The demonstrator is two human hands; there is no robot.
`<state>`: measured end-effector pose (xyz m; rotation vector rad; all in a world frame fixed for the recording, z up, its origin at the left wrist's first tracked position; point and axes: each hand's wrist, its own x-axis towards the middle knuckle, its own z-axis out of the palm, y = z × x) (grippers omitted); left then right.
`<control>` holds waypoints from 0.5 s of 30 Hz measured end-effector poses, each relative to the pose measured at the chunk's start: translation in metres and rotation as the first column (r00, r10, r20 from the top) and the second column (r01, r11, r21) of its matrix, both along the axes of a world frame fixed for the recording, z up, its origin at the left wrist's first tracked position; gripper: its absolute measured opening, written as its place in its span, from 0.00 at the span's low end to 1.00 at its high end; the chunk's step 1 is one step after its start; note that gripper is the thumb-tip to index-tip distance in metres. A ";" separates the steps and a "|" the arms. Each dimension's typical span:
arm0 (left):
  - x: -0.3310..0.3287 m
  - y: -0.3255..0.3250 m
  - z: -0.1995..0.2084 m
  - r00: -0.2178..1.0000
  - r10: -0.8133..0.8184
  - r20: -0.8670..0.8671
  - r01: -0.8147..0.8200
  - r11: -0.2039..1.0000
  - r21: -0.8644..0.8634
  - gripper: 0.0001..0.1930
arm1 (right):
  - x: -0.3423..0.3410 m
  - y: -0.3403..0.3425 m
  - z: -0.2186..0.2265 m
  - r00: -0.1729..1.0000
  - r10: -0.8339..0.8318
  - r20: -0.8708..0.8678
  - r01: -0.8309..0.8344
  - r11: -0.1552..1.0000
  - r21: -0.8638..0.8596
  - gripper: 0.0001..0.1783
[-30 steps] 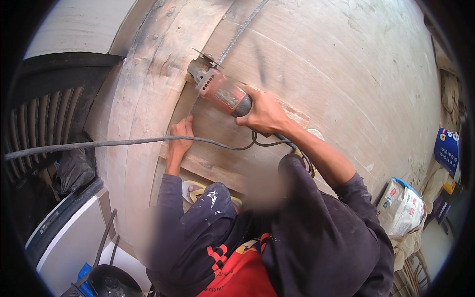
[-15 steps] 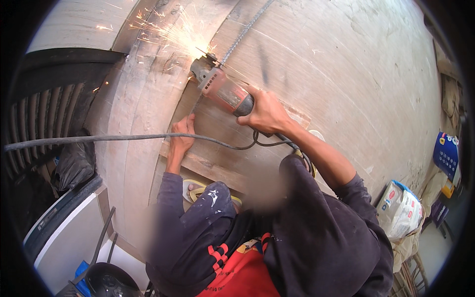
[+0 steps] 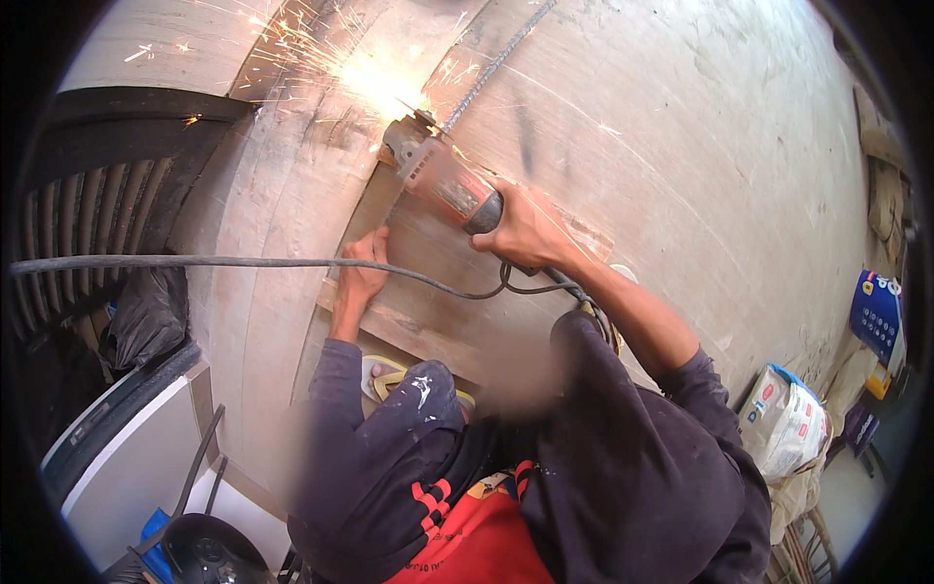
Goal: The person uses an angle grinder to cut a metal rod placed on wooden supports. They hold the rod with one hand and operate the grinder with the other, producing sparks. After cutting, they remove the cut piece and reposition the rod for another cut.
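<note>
My right hand (image 3: 525,226) is closed around the rear body of a red and grey angle grinder (image 3: 449,185). The grinder's disc meets a ribbed steel bar (image 3: 496,64), and bright sparks (image 3: 375,83) spray up and to the left. Passing beneath the grinder head, the bar runs from the far floor toward my left hand (image 3: 364,265), whose fingers pinch its near end. Below the tool lies a wooden board (image 3: 428,243). A dark power cable (image 3: 214,260) crosses over my left wrist area and loops below the grinder's rear.
A dark slatted wooden panel (image 3: 97,209) and a black plastic bag (image 3: 151,316) stand at the left. At lower left is a glossy black rounded object (image 3: 209,550). A white sack (image 3: 786,423) and a blue package (image 3: 876,311) are at the right. My sandalled foot (image 3: 382,375) is near the board.
The spark spray has grown larger and brighter. In the picture, the grinder, bar and both hands sit slightly farther right; both grips are the same.
</note>
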<state>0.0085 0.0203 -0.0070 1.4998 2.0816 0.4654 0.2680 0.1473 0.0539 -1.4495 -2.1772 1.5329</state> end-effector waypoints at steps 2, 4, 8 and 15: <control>-0.002 0.000 -0.001 1.000 -0.005 0.004 0.006 1.000 -0.016 0.27 | -0.001 0.001 0.001 1.000 0.005 0.002 -0.005 1.000 -0.014 0.29; -0.003 0.000 -0.004 1.000 -0.010 0.012 0.010 1.000 -0.018 0.27 | 0.000 0.001 0.000 1.000 -0.002 0.024 0.003 1.000 -0.029 0.28; -0.004 -0.001 -0.002 1.000 0.001 0.025 0.000 1.000 -0.015 0.28 | -0.001 0.002 -0.001 0.999 0.015 0.041 -0.014 1.000 -0.017 0.27; -0.003 0.000 -0.003 1.000 -0.010 0.018 0.010 1.000 -0.005 0.27 | 0.000 0.004 0.001 1.000 0.009 -0.006 -0.009 0.998 -0.065 0.28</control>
